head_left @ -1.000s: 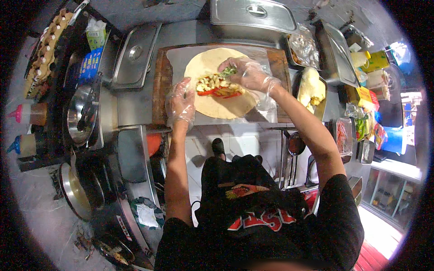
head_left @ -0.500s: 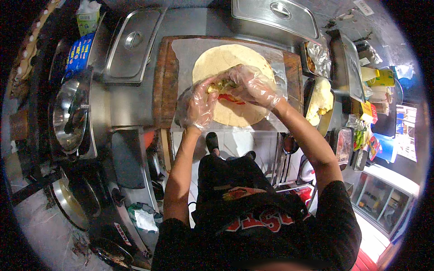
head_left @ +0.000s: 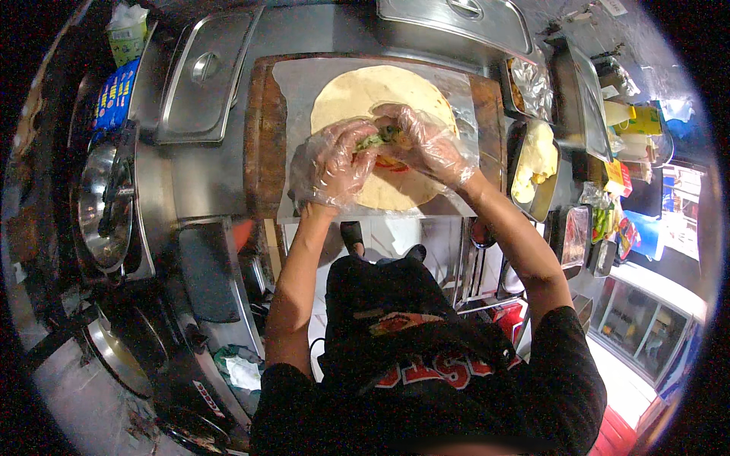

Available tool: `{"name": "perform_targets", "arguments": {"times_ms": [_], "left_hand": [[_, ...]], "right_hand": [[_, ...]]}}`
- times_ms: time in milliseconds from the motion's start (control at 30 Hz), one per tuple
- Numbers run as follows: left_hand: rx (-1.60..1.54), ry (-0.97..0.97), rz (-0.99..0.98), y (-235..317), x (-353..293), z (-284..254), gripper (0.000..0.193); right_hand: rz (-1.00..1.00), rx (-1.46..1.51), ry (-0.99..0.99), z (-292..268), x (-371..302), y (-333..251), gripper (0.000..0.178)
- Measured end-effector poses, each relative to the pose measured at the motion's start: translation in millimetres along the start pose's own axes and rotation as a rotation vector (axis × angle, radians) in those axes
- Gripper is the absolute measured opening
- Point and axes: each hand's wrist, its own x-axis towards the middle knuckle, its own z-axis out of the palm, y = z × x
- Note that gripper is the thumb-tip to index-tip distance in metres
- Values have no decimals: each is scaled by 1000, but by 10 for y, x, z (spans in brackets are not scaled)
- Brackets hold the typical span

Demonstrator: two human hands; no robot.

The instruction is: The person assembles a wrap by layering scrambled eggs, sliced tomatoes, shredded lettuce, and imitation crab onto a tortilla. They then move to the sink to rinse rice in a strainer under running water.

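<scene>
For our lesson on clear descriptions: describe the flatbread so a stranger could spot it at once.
Find the dark wooden board on the metal counter. On it lies a translucent sheet, topped by the flatbread. Unlike the board and sheet, it is round and cream, with red filling showing.

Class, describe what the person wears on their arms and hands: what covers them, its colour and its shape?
The left hand and right hand each wear a thin, see-through plastic glove, loose, shiny and wrinkled, baggy around the wrist. The forearms are bare. The black sleeves are short, ending above the elbows.
</scene>
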Motion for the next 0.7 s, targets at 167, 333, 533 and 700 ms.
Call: {"name": "perform_targets", "arguments": {"times_ms": [167, 333, 533, 700], "left_hand": [[-44, 27, -91, -180, -71, 26, 21], [-52, 38, -49, -182, -106, -32, 20], [-22, 47, 7, -50, -11, -23, 22], [36, 16, 89, -19, 79, 77, 19]], "right_hand": [[21, 13, 50, -83, -43, -59, 44], [88, -87, 112, -128, -191, -13, 39], [226, -5, 144, -69, -251, 41, 31], [97, 27, 244, -78, -379, 199, 31]]}}
